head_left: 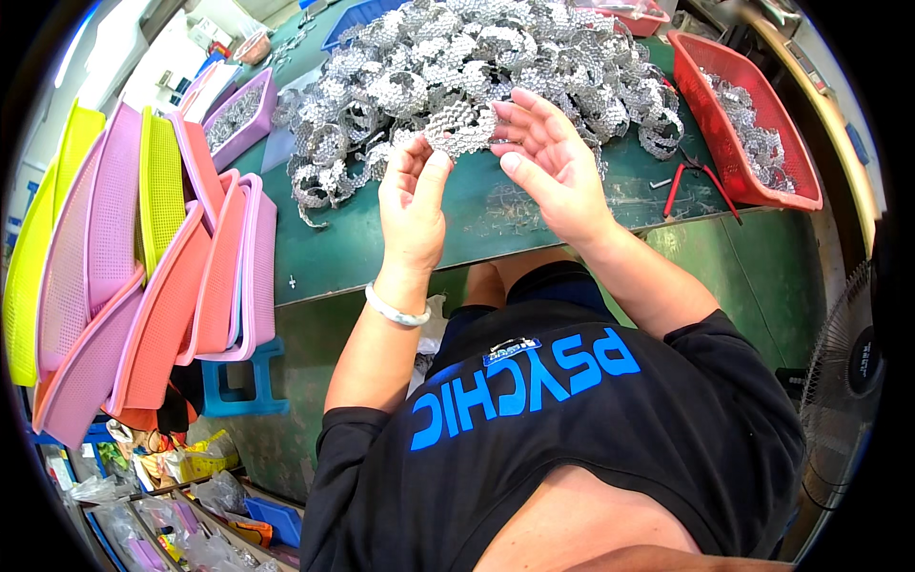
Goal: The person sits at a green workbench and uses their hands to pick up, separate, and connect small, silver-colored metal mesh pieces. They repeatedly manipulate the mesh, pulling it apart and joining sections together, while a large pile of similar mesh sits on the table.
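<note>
A heap of silvery perforated metal strips (410,91), many curled into loops, covers the far part of the green table (381,257). One short strip (462,130) spans the gap between my hands at the near side of the heap. My left hand (416,205), with a pale bangle on its wrist, has curled fingers and a raised thumb closed at that strip's left end. Fingers spread and palm turned inward, my right hand (553,176) is open by the other end; whether its fingertips touch the strip is hard to tell.
Red-handled pliers (701,181) lie right of my hands, beside a red basket (801,191) with more strips. Stacked pink, purple and yellow-green baskets (162,276) crowd the left, above a blue stool (250,386). A purple basket (267,110) holds small metal pieces. A fan (848,372) stands right.
</note>
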Tool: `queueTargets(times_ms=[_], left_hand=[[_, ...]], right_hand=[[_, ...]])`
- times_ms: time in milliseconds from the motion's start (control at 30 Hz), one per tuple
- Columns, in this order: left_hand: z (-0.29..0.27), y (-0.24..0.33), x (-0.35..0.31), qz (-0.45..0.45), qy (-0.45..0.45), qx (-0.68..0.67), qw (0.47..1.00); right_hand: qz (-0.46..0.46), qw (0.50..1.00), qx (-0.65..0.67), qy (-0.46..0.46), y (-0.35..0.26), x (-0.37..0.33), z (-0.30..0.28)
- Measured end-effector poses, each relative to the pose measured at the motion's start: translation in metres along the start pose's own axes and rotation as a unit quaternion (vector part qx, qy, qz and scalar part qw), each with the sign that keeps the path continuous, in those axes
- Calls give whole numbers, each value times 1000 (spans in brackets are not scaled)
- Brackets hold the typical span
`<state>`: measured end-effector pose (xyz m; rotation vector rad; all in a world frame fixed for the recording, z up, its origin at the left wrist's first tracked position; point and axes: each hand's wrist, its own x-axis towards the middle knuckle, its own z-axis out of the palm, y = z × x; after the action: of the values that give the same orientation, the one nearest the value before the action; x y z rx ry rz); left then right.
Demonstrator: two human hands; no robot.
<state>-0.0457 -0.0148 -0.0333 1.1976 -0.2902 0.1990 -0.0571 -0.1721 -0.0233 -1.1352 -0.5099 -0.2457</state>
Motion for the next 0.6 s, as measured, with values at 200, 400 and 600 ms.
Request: queueTargets(times_ms=[200,400,600], left_hand=[[-4,-3,1,-29,19,-37,999],[-10,-6,3,-47,8,-97,994],[-13,-5,6,-71,-17,-143,987]], right_hand=[[-19,1000,-9,-13,-2,-2,1],[-22,999,-26,-32,-4,-4,4],[-35,998,-21,-41,-3,-6,6]])
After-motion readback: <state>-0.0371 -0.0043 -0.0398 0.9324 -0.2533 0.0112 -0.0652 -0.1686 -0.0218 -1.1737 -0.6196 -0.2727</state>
